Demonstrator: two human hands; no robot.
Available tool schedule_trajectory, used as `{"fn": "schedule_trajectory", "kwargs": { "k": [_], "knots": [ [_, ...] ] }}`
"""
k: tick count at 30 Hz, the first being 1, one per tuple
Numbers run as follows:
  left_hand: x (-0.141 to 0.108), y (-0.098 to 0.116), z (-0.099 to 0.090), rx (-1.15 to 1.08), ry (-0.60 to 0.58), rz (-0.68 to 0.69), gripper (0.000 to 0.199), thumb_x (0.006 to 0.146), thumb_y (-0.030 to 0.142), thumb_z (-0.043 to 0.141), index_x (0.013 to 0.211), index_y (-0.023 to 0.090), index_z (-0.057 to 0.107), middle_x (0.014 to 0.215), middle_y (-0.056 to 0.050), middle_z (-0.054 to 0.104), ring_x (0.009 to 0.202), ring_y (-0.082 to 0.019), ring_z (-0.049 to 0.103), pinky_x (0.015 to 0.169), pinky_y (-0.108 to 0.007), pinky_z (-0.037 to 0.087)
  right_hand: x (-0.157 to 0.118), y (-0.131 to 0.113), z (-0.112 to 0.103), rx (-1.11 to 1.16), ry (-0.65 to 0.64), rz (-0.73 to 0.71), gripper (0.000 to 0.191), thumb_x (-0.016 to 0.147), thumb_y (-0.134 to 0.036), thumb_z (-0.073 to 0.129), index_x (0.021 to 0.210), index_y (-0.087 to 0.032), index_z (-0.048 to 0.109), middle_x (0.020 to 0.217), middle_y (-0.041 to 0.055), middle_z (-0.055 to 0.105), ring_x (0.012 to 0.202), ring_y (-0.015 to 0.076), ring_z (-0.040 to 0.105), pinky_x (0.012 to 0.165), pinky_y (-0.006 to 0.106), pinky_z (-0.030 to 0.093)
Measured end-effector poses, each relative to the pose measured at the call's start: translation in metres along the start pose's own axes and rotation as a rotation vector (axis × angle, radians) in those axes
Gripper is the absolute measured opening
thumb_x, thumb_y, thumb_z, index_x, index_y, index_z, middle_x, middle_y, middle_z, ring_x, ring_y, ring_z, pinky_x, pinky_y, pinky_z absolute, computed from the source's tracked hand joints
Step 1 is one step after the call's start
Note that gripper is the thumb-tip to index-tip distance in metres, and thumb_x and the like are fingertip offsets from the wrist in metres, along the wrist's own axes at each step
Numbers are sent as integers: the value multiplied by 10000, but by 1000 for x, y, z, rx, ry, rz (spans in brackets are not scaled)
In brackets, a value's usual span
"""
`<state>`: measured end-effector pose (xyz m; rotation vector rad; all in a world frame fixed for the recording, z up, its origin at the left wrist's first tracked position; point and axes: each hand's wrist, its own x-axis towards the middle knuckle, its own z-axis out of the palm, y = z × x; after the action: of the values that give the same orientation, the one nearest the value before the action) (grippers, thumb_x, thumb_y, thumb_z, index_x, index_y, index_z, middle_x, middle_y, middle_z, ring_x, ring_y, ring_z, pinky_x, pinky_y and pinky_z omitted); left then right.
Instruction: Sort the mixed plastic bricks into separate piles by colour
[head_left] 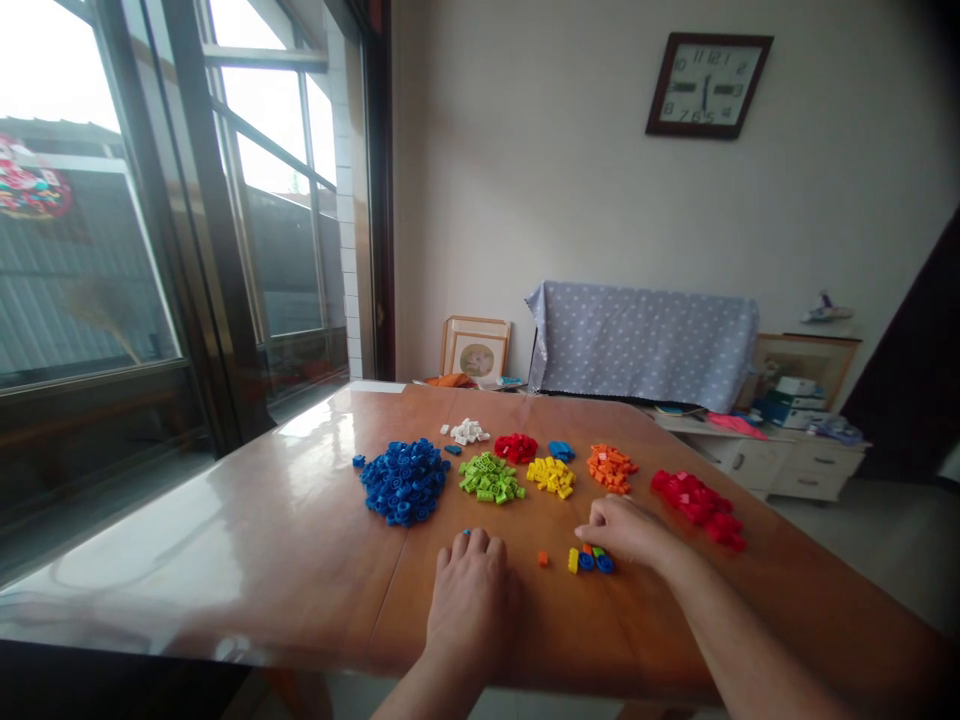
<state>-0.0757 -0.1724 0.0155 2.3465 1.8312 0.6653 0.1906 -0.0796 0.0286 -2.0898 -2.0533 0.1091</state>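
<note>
My left hand (469, 590) rests palm down on the table, fingers slightly curled, with a bit of blue (466, 533) at its fingertips. Just above a small group of pieces, my right hand (616, 528) is closed, its fingers pressed together; what they hold, if anything, is hidden. That group has a yellow brick (573, 560), two blue round pieces (604, 564), and orange and green bits partly under the hand. A single orange brick (543, 559) lies between my hands.
Piles of blue (405, 483), lime green (491, 478), yellow (551, 478), white (469, 432), red (515, 448), orange (611, 468) and darker red pieces (699, 508) sit farther back on the brown table (300, 560). A cloth-covered object (645, 340) stands behind.
</note>
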Motion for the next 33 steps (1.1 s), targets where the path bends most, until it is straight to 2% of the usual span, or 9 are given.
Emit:
{"fn": "schedule_trajectory", "kwargs": {
  "k": [4, 8, 13, 16, 19, 21, 25, 30, 33],
  "knots": [
    [0, 0, 1, -6, -12, -18, 210, 921, 295, 426, 929, 220, 622, 1066, -90, 606, 1027, -263, 498, 865, -397, 329, 11, -8, 13, 115, 6, 0, 159, 653, -299, 726, 619, -207, 601, 716, 19, 641, 719, 173, 585, 582, 253, 322],
    [1, -2, 3, -6, -24, -13, 210, 917, 294, 429, 945, 228, 627, 1068, -88, 604, 1032, -268, 499, 863, -401, 338, 28, -27, 24, 302, 7, -15, 99, 723, -279, 666, 695, -206, 605, 620, -17, 604, 602, 140, 531, 537, 244, 288],
    [2, -3, 3, -14, -29, -19, 214, 919, 302, 429, 947, 229, 628, 1072, -85, 607, 1022, -272, 499, 839, -405, 339, 54, -68, 40, 548, 26, -82, 73, 735, -251, 674, 744, -185, 643, 683, -1, 658, 662, 145, 563, 573, 227, 348],
    [2, -3, 2, -14, -21, -19, 204, 915, 306, 439, 944, 232, 626, 1067, -80, 607, 1017, -274, 498, 829, -407, 340, 67, -87, 48, 628, 34, -118, 154, 781, -258, 645, 906, -172, 674, 807, 29, 714, 724, 151, 617, 622, 227, 411],
    [1, -2, 1, -25, -22, -23, 203, 918, 314, 444, 949, 230, 626, 1072, -84, 607, 1024, -273, 498, 831, -405, 338, 70, -92, 50, 690, 56, -139, 326, 830, -271, 589, 1130, -156, 643, 912, 54, 732, 791, 158, 653, 683, 235, 457],
    [1, -2, 0, -26, -26, -25, 205, 922, 315, 442, 946, 227, 626, 1072, -85, 608, 1025, -270, 500, 839, -404, 337, 67, -84, 47, 709, 74, -142, 353, 833, -274, 573, 1158, -151, 637, 931, 62, 733, 807, 168, 657, 704, 248, 470],
    [0, -1, -3, -13, -48, -27, 202, 922, 312, 445, 948, 223, 625, 1080, -88, 607, 1042, -268, 498, 853, -394, 338, 51, -48, 37, 667, 84, -156, 233, 785, -243, 590, 982, -171, 692, 922, 43, 737, 819, 180, 648, 745, 266, 471],
    [1, 0, -4, 11, -41, -3, 218, 932, 317, 428, 957, 219, 622, 1094, -91, 599, 1054, -268, 495, 858, -392, 333, 25, 9, 20, 539, -73, -143, 180, 740, -196, 599, 890, -183, 697, 821, 10, 716, 729, 161, 615, 662, 236, 426],
    [2, 1, -3, 33, -45, -6, 221, 936, 315, 423, 961, 223, 622, 1097, -86, 600, 1060, -266, 493, 862, -391, 331, 9, 30, 8, 461, -119, -171, 144, 714, -178, 621, 831, -186, 705, 801, 11, 706, 735, 165, 601, 639, 229, 396]
  ]
}}
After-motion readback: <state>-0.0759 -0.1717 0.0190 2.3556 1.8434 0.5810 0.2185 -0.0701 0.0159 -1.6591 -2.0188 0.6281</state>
